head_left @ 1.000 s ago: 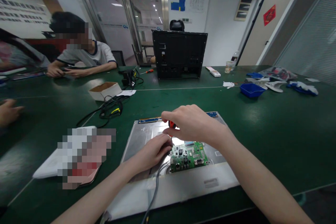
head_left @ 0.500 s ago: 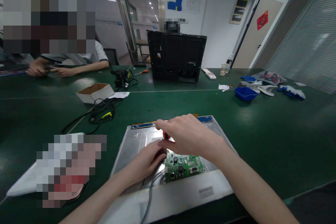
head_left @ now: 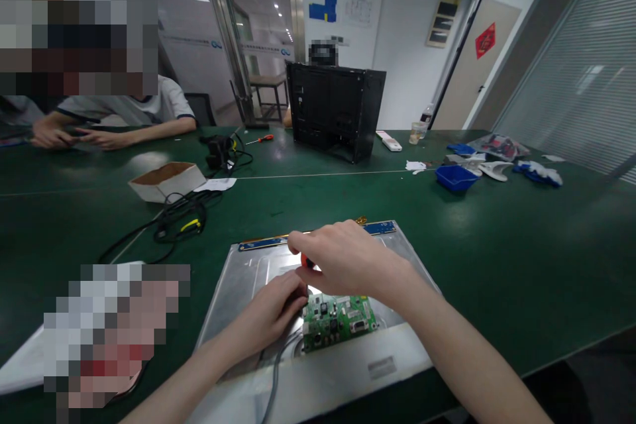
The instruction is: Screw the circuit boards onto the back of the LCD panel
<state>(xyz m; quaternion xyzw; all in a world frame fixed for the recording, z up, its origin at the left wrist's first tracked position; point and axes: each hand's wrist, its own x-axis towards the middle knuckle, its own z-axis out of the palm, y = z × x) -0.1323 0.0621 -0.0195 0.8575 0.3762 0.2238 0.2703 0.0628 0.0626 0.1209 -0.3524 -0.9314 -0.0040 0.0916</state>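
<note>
A flat silver panel (head_left: 223,301) lies on the table in front of me, with a green circuit board (head_left: 340,321) on it. My right hand (head_left: 342,255) is closed around a screwdriver (head_left: 307,261) above the board's upper left corner; only a bit of its red handle shows. Just below, my left hand (head_left: 281,305) has its fingers curled together beside that corner, close under the right hand. What its fingertips pinch is hidden. A grey cable (head_left: 277,377) runs from the board's left side toward me. Along the panel's far edge sits a narrow blue circuit strip (head_left: 380,228).
A black monitor housing (head_left: 338,109) stands upright across the table. Left are a white open box (head_left: 166,182), black cables (head_left: 173,218) and another screwdriver (head_left: 261,139). A blue tray (head_left: 454,179) and gloves (head_left: 539,172) lie right. A co-worker's hands (head_left: 74,136) rest at far left.
The black monitor housing has turned, so its right side now shows. My view has shifted slightly to the right. Both my hands stay at the board's corner, the right one still holding the screwdriver.
</note>
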